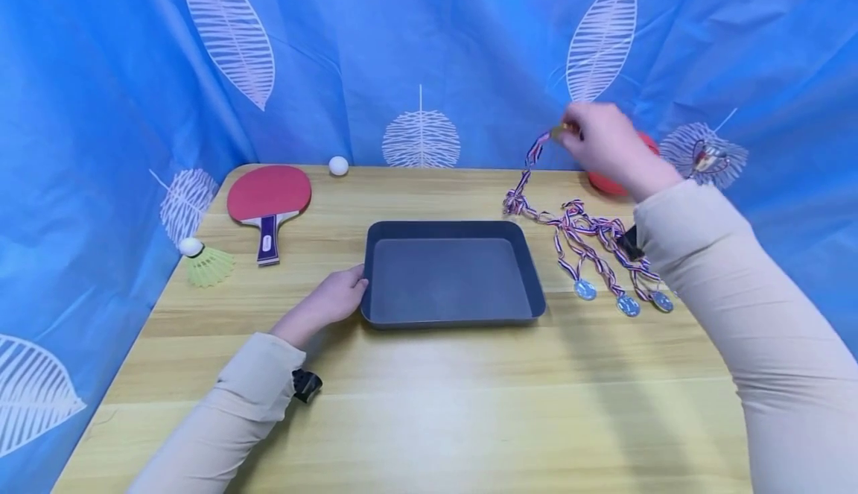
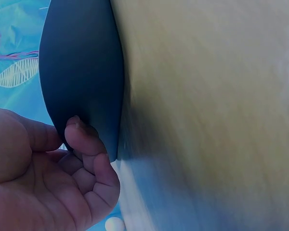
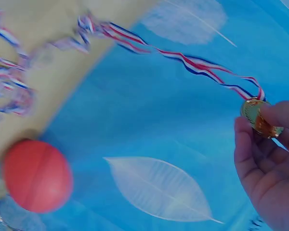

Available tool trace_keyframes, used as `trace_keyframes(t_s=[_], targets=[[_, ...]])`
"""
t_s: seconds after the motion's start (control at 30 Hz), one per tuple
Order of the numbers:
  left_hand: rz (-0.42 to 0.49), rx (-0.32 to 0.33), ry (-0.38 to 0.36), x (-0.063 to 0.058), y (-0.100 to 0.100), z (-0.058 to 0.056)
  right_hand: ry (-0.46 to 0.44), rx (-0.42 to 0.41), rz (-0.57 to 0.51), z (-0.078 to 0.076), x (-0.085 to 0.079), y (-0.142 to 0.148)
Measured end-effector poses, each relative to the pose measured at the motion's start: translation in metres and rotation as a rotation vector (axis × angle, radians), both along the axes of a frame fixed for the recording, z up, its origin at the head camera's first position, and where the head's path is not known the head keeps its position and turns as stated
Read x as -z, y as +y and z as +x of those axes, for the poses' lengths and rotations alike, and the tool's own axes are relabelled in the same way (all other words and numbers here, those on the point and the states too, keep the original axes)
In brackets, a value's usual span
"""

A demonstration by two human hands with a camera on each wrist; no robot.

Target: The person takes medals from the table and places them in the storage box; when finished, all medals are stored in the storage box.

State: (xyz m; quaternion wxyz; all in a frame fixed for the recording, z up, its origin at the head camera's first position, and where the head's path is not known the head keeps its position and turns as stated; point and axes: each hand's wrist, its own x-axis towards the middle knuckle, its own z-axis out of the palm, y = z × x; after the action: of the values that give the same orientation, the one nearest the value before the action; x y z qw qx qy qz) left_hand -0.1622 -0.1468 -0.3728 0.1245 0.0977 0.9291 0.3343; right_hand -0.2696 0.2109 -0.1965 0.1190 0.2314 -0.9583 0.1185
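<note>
My right hand [image 1: 603, 140] is raised over the back right of the table, pinching a gold medal [image 3: 254, 111] between thumb and fingers. From the medal a striped red, white and blue ribbon [image 3: 197, 65] runs down to a tangle of similar ribbons [image 1: 583, 226] on the table. Silver-coloured medals [image 1: 628, 305] lie at the near ends of that tangle. At the left side of a dark grey rectangular tray [image 1: 449, 282], my left hand [image 1: 337, 294] grips the rim, with its thumb and fingers at the tray's end wall [image 2: 82, 72] in the left wrist view.
A red table tennis bat [image 1: 269, 192], a white ball [image 1: 338, 166] and a yellow-green shuttlecock [image 1: 208, 264] lie on the left. Behind my right arm sits a red ball [image 3: 37, 175], beside a shiny metallic object [image 1: 709, 156]. A blue curtain [image 1: 429, 47] hangs behind the table.
</note>
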Motion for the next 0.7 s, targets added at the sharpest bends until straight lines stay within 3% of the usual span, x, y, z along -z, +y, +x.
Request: trace_keyframes(t_s=[0.13, 0.37, 0.5, 0.7], targets=[[-0.003, -0.002, -0.011, 0.001, -0.001, 0.001, 0.090, 0.022, -0.045, 0.002, -0.036, -0.017], [-0.010, -0.007, 0.004, 0.001, -0.003, 0.003, 0.259, -0.053, -0.116, 0.035, -0.077, -0.049], [-0.006, -0.010, 0.018, 0.001, -0.002, 0.003, 0.346, -0.122, -0.126, 0.048, -0.091, -0.068], [0.002, -0.015, 0.017, 0.002, 0.001, 0.001, 0.343, -0.204, -0.112, 0.055, -0.094, -0.099]])
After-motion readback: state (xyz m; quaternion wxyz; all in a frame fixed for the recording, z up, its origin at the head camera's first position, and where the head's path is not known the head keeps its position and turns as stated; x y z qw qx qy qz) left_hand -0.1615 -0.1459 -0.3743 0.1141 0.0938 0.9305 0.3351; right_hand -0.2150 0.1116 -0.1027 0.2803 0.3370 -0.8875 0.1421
